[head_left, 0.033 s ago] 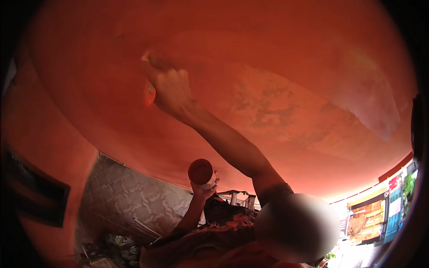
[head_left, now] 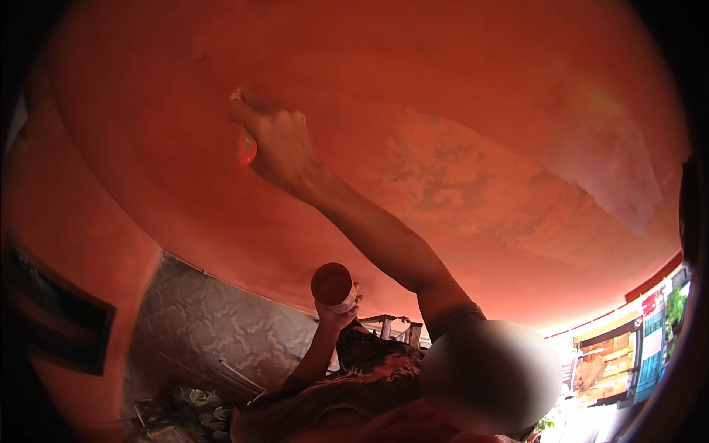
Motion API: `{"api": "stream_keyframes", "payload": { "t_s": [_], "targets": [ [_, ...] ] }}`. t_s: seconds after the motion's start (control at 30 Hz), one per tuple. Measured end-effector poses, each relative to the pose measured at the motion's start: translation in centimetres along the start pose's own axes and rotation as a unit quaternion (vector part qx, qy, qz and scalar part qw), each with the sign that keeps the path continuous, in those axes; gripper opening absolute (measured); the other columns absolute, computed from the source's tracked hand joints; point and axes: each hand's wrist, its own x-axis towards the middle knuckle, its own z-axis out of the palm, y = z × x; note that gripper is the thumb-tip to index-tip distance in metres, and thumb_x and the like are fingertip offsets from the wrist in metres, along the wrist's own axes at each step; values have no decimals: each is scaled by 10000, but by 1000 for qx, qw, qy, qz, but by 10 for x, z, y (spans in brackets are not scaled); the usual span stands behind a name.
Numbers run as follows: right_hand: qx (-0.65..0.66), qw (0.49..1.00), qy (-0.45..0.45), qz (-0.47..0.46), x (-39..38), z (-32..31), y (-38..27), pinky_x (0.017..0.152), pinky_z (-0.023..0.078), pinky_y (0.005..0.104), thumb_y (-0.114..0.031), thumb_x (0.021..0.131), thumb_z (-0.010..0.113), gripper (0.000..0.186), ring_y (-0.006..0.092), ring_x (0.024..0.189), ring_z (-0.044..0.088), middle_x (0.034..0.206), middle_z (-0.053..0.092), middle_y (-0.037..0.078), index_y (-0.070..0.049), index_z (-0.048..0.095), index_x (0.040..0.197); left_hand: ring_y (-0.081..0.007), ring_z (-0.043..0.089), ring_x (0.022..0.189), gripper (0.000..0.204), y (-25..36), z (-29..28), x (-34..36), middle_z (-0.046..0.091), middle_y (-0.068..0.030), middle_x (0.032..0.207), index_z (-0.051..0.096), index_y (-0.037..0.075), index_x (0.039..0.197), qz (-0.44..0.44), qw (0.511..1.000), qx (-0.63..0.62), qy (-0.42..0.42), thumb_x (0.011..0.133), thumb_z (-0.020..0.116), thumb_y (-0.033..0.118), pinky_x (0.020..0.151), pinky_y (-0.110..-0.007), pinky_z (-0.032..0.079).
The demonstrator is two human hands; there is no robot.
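Observation:
My right hand (head_left: 282, 144) reaches up and across on an outstretched arm, its fingers closed around what looks like a paintbrush. The brush's orange-red handle end (head_left: 247, 152) sticks out below the fist; its bristle end is mostly hidden and unclear. Fingers and brush are up against a broad red-orange painted surface (head_left: 332, 59). Lower down, my left hand (head_left: 341, 314) is wrapped around a round cup (head_left: 332, 284), whose open, dark reddish mouth faces the camera. How full the cup is, I cannot tell.
Patchy, duller areas (head_left: 458, 173) mark the painted surface right of my right hand. A dark-framed opening (head_left: 63, 317) lies at the left. Below are a grey patterned wall (head_left: 214, 317), leafy plants (head_left: 196, 406) and a wooden frame (head_left: 399, 327). Bright daylight and hanging cloths (head_left: 653, 332) show at right.
My right hand and the brush have shifted slightly left along the painted surface. The left hand with the cup has stayed in place.

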Motion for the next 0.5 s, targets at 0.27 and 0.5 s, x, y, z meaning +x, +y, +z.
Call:
{"api": "stream_keyframes", "payload": {
  "t_s": [0.27, 0.5],
  "targets": [
    [-68, 958, 254, 115, -85, -170, 78, 875, 498, 339, -65, 880, 557, 221, 223, 956, 627, 1011, 676, 136, 45, 672, 1033, -402, 614, 967, 671, 4, 4, -3, 614, -171, 1210, 527, 119, 1368, -14, 997, 19, 70, 913, 497, 611, 552, -386, 523],
    [-127, 911, 385, 82, -89, -224, 65, 942, 553, 375, 62, 937, 526, 113, 294, 1032, 687, 1082, 704, 208, 63, 639, 941, -396, 634, 943, 691, 3, -10, -4, 648, -135, 1162, 537, 129, 1364, -37, 992, 22, 115, 913, 485, 649, 540, -378, 518]
  ]
}}
